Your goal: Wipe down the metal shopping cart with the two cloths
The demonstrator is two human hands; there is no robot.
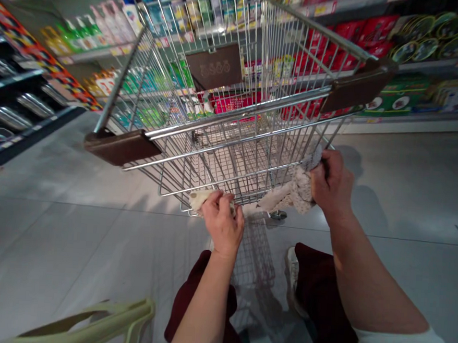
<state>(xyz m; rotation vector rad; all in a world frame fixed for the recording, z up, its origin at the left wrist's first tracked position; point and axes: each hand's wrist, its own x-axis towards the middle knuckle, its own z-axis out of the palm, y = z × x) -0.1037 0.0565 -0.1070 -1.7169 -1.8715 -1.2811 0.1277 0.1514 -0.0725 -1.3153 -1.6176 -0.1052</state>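
A metal wire shopping cart [252, 122] with brown plastic corners stands in front of me. My left hand [224, 223] is closed on a pale yellow cloth [199, 199] at the cart's lower near edge. Bunched in my right hand [333, 184] is a beige patterned cloth [290, 195], its upper part reaching the wires at the cart's lower right corner. The fingers of that hand are curled around it. A brown panel [215, 67] with a faint printed emblem hangs on the basket's far side.
Shelves behind the cart hold pump bottles [112, 22], red packages [346, 38] and round containers [430, 36]. A dark shelf [21, 81] with metal items stands at left. A pale green plastic piece [124, 318] is at lower left. One cart wheel [278, 215] rests on the tiled floor [70, 244].
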